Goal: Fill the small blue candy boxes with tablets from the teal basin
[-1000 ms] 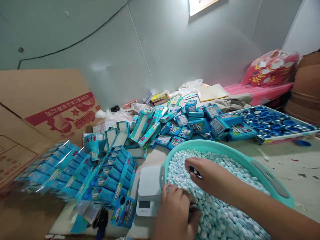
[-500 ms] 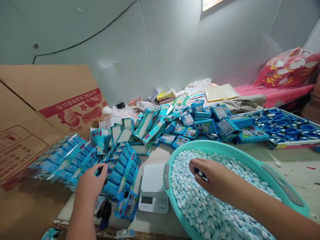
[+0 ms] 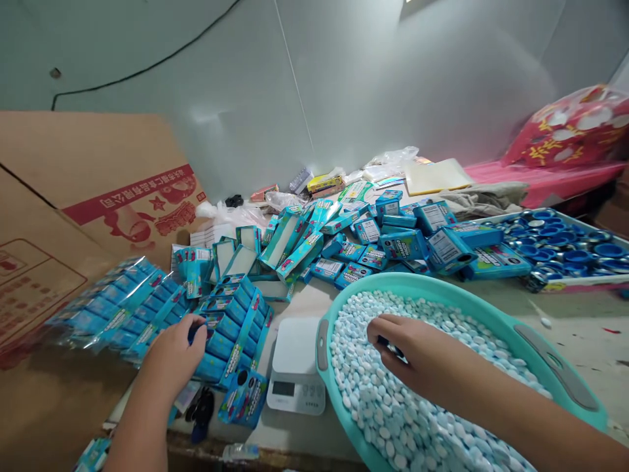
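Note:
My right hand (image 3: 405, 344) is curled over pale blue and white candies (image 3: 373, 393) in an oval turquoise basin (image 3: 339, 432). Something dark blue shows between its closed fingers, too hidden to name. My left hand (image 3: 179, 351) is closed at the near left corner of a display box (image 3: 243, 344) packed with small blue candy boxes. Whatever its fingers grip is mostly hidden behind them. A white digital scale (image 3: 297, 367) lies between the display box and the basin. In front of the display box lies a blue printed carton (image 3: 244, 398).
Behind are heaped blue cartons (image 3: 403, 246). Plastic-wrapped packs (image 3: 118, 305) lie left, beside a large cardboard box (image 3: 122, 157). A tray (image 3: 590, 283) of shiny blue round pieces sits right. Black scissors-like handles (image 3: 200, 413) lie near the front edge.
The view has shifted slightly. My left hand has moved a little left and down beside the display box. My right hand stays over the candies, still closed.

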The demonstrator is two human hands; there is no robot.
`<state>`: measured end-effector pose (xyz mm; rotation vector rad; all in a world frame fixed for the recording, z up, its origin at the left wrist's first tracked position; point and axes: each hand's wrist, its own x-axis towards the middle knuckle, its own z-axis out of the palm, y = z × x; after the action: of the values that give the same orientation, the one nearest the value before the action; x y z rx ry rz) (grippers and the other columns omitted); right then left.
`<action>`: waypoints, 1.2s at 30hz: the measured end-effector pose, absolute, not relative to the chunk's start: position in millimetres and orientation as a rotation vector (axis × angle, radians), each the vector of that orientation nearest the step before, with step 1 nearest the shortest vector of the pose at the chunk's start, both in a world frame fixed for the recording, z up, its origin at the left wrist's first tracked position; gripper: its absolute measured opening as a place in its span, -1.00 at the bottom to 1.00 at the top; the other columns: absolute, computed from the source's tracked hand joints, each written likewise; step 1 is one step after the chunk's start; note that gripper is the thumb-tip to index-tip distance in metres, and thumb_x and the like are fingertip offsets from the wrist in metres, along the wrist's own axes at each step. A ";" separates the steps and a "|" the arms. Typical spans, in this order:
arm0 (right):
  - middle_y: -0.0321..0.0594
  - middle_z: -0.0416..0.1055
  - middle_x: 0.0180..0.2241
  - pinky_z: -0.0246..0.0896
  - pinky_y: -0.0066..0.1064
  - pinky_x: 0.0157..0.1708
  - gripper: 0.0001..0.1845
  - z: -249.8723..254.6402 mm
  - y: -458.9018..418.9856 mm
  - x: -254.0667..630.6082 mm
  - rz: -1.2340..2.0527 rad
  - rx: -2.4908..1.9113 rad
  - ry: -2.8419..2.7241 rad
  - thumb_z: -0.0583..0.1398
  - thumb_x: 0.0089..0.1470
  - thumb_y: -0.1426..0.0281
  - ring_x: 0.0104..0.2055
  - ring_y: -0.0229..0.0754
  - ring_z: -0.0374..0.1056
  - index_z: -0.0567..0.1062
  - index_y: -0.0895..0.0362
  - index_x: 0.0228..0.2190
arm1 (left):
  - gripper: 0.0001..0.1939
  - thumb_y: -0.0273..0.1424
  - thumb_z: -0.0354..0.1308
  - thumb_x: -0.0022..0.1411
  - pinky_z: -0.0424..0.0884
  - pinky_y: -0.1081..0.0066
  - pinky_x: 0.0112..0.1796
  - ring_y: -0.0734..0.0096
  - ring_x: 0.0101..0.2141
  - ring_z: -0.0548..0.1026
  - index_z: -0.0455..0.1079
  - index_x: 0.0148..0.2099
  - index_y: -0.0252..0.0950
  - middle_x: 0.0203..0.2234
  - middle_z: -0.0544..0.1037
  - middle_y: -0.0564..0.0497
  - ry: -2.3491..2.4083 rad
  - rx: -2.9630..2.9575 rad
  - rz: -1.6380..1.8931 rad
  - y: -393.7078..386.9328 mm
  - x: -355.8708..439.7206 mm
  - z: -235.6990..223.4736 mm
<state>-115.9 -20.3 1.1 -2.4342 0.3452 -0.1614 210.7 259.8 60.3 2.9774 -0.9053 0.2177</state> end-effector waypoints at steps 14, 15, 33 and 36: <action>-0.24 0.38 -0.35 -0.07 -0.37 -0.42 -0.82 3.7 -12.3 -128.7 -0.204 -2.438 0.096 0.04 0.26 0.55 -0.38 -0.17 0.26 0.24 0.07 -0.37 | -0.67 -0.18 0.12 0.41 0.47 0.37 -0.17 0.33 -0.25 0.52 0.48 0.09 -0.20 -0.18 0.59 -0.03 -1.156 2.096 0.044 174.0 37.1 17.2; -0.23 0.39 -0.35 -0.07 -0.37 -0.43 -0.83 3.1 -9.9 -128.6 -0.184 -2.436 0.086 0.05 0.26 0.54 -0.37 -0.16 0.27 0.24 0.06 -0.36 | -0.71 -0.20 0.15 0.39 0.46 0.38 -0.16 0.35 -0.25 0.51 0.49 0.07 -0.19 -0.20 0.58 -0.02 -1.301 2.017 -0.121 164.3 23.7 13.6; -0.15 0.52 -0.21 -0.01 -0.34 -0.40 -0.80 -7.2 -11.6 -127.8 -0.079 -2.361 0.262 0.04 0.30 0.41 -0.25 -0.02 0.43 0.25 0.01 -0.04 | -0.57 0.02 0.05 0.24 0.33 0.27 -0.34 0.08 -0.30 0.53 0.50 -0.23 -0.22 -0.31 0.62 -0.08 -0.462 2.813 0.387 224.3 214.9 90.6; -0.17 0.51 -0.22 -0.05 -0.35 -0.42 -0.84 -4.6 -12.0 -127.8 -0.078 -2.382 0.255 0.04 0.29 0.41 -0.28 -0.03 0.41 0.25 0.01 -0.08 | -0.58 0.03 0.18 0.07 0.35 0.31 -0.41 0.14 -0.43 0.51 0.44 -0.45 -0.25 -0.53 0.54 -0.05 -0.565 2.894 0.120 225.4 265.5 101.3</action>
<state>-127.8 -12.0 -4.6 -2.3817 0.2548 -0.0783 265.5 225.4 101.3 2.8937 -0.5652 0.1196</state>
